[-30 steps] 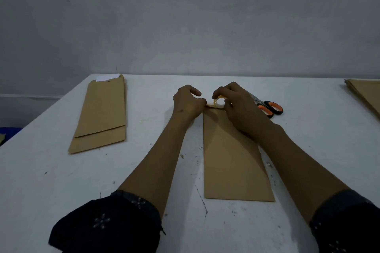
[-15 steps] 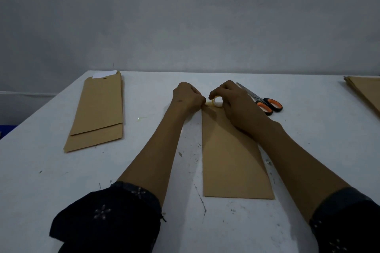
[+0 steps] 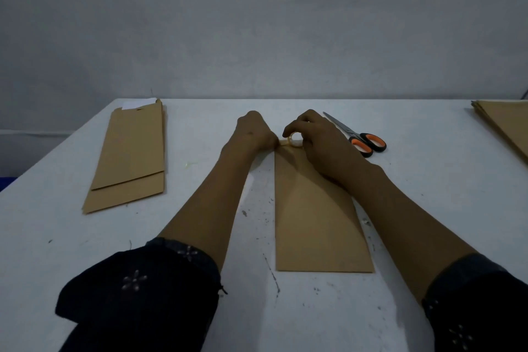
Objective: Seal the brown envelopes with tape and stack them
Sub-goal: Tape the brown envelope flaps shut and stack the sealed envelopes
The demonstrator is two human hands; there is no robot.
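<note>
Item in hand: one brown envelope (image 3: 317,217), long, flat, matte kraft paper, lying lengthwise at the middle of the white table (image 3: 428,208), its far short end under both hands. Left hand (image 3: 253,133): fingers curled, apparently pinning the free end of the tape at the envelope's top left corner; exact contact hidden. Right hand (image 3: 317,140): fingers curled round a small tape roll (image 3: 293,140), a translucent yellowish ring, held just above the envelope's far edge. Progress, by judgement: this envelope is mid-seal, a short strip being drawn across its closing end; cutting and pressing down are not yet done. Finished stack (image 3: 130,157): at least two brown envelopes, overlapped and slightly offset, at the left of the table, a white slip showing at the top end; whether they are taped cannot be told. Unsealed supply (image 3: 503,126): a pile of like envelopes at the far right edge, presumably left to do. Scissors (image 3: 357,134): steel blades, orange-and-black handles, just beside the right hand. Table surface: white, scuffed, flecked with dark marks
</note>
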